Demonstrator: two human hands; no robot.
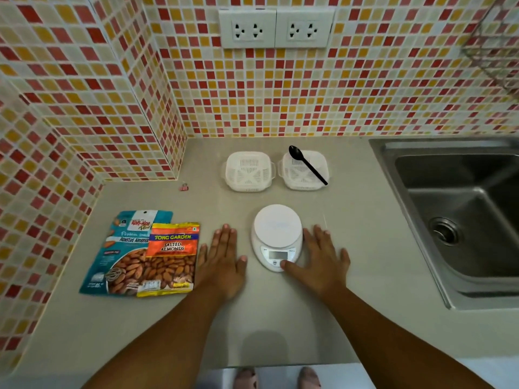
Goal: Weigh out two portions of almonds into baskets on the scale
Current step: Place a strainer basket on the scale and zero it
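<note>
Mosaic tiles (309, 88) in red, orange and cream back your grey countertop (280, 318), with a double wall socket (276, 28) set high in them. On your right a steel sink (460, 217) is sunk into the counter. Your left hand (224, 262) lies flat and relaxed on the counter, gripping nothing, between the almond packets and the scale. Your right hand (323, 259) is flat too, just beside the scale, its thumb touching the front edge by the display. The teal roasted-almond bag (118, 256) lies far left, with the orange salted-almond packet (171, 256) overlapping its right side. The white scale (276, 234) sits between your hands, its platform bare. Behind it two white baskets stand side by side: the left basket (248, 171) and the right basket (303, 171). A black spoon (307, 164) lies slantwise across the right one. A small pink binder clip (184, 187) rests near the tiled corner.
</note>
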